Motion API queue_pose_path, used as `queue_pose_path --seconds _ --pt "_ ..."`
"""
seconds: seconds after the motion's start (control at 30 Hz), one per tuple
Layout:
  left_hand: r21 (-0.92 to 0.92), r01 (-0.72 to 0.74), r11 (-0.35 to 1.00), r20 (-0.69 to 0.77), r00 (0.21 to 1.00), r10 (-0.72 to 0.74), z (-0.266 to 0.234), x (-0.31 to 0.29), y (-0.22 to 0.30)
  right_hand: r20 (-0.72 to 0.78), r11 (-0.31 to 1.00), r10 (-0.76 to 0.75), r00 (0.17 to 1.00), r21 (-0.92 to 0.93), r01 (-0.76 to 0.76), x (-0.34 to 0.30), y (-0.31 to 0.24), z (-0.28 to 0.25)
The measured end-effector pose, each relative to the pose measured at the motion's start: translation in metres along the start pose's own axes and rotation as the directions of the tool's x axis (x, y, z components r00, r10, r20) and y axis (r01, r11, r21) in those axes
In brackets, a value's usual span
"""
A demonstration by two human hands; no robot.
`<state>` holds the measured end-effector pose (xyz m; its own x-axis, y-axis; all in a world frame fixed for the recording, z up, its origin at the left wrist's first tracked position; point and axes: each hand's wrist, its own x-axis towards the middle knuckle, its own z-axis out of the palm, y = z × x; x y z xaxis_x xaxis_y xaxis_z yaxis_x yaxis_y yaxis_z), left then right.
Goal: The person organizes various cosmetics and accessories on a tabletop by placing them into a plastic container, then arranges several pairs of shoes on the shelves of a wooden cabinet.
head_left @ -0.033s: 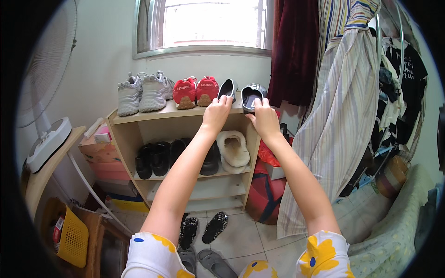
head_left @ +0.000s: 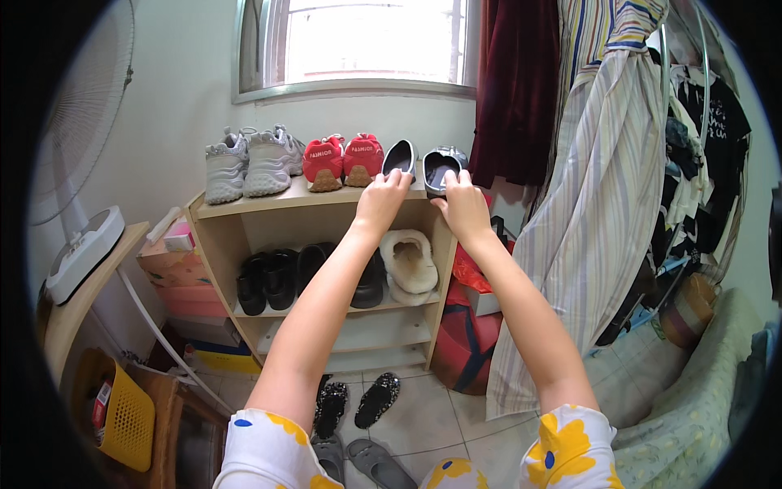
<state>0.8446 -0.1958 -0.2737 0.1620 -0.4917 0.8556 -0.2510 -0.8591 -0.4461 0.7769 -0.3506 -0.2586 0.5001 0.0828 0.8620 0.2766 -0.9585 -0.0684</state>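
Note:
My left hand (head_left: pixel 381 200) is closed on the heel of a grey slip-on shoe (head_left: pixel 400 153) on top of the light wood shoe rack (head_left: pixel 285 207). My right hand (head_left: pixel 466 209) grips the heel of the matching shoe (head_left: pixel 434 181), at the rack's top right corner. Both shoes point toward the wall, their dark insoles showing. Left of them stand a pair of red sneakers (head_left: pixel 363 155), heels facing me, and a pair of chunky grey sneakers (head_left: pixel 269 167). My fingertips are partly hidden inside the shoes.
Black shoes (head_left: pixel 281 277) and fluffy cream slippers (head_left: pixel 410 265) fill the shelf below, partly behind my left forearm. Sequined slippers (head_left: pixel 378 399) and grey slides (head_left: pixel 379 463) lie on the tiled floor. A striped curtain (head_left: pixel 562 244) hangs at right; a fan (head_left: pixel 85 106) stands at left.

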Motion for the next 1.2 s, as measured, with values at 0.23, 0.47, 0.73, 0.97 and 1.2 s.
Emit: queue_pose_path --seconds 0.23,0.47,0.73,0.97,1.2 --pt "0.081 -0.125 0.989 0.023 0.992 0.124 0.004 0.005 0.004 0.15 0.978 -0.167 0.975 -0.103 0.183 0.023 0.032 0.011" --pt "-0.271 0.196 0.942 0.182 0.972 -0.15 -0.02 -0.011 0.026 0.132 0.934 -0.052 0.99 -0.344 0.095 0.027 0.021 0.024" --pt "-0.473 0.477 0.741 0.693 0.721 -0.022 -0.081 -0.238 0.034 0.151 0.945 -0.072 0.986 0.326 0.019 -0.136 -0.033 0.03" --pt "-0.076 0.816 0.572 0.993 0.117 -0.035 -0.113 -0.448 0.04 0.666 0.796 0.142 0.732 0.363 -0.485 -0.364 -0.102 0.089" --pt "0.039 0.61 0.792 0.999 -0.003 -0.047 -0.095 -0.532 0.027 0.884 0.943 -0.124 0.451 0.246 -0.223 -0.422 -0.117 0.155"
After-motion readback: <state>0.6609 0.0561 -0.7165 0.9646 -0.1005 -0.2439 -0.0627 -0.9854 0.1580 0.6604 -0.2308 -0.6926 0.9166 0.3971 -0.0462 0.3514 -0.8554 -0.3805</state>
